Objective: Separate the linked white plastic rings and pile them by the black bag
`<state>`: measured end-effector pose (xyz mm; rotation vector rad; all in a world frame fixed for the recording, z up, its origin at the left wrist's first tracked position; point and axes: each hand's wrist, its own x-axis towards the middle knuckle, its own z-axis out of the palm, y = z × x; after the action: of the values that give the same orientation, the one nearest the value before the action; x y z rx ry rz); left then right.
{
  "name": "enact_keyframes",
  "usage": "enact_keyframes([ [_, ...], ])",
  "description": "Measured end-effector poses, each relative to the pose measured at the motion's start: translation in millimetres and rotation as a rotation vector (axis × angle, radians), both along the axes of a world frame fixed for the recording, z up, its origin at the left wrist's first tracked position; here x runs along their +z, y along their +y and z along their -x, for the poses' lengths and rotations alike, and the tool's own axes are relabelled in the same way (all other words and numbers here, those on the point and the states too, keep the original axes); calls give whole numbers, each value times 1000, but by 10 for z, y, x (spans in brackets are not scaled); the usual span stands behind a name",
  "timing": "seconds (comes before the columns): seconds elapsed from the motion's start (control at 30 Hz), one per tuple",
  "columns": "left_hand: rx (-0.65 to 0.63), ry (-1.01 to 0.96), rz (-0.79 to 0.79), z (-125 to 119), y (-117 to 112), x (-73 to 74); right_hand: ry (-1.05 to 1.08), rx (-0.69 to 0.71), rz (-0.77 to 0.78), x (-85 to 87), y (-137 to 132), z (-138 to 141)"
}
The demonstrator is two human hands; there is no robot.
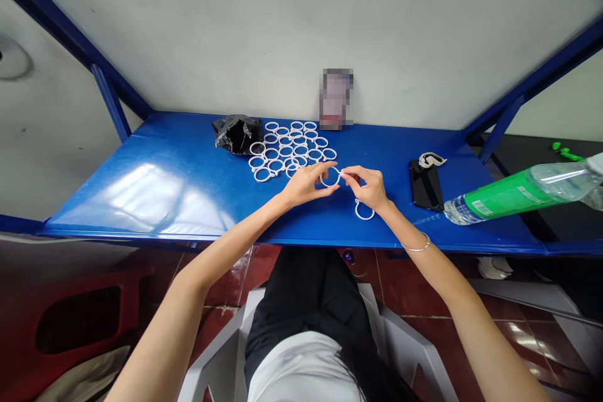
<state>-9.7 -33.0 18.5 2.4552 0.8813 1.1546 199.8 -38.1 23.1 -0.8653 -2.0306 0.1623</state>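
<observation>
Between my two hands is a white ring (331,186) that looks like a plastic curtain ring with a small tab. My left hand (307,184) holds its left side, thumb and fingers curved around the rim. The fingertips of my right hand (367,183) pinch the tab on its right side. Just below my right hand, another white ring (364,219) lies flat on the blue table. Several more white rings (286,151) are spread in a loose cluster beyond my left hand, some overlapping. The nearest of these is partly hidden by my left fingers.
A crumpled black plastic bag (238,134) sits open beside the cluster on the blue table (226,188). A blurred upright object (335,100) leans on the wall. To the right lie a black phone (425,187), a white curled item (432,160) and a tilted green-labelled bottle (513,193).
</observation>
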Motion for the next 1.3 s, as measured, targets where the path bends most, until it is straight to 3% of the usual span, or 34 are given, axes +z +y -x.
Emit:
enact_keyframes([
  [0.7, 18, 11, 1, 1, 6, -12, -36, 38, 132, 55, -5, -12],
  [1.3, 21, -11, -14, -9, 7, 10, 5, 2, 69, 48, -19, 13],
])
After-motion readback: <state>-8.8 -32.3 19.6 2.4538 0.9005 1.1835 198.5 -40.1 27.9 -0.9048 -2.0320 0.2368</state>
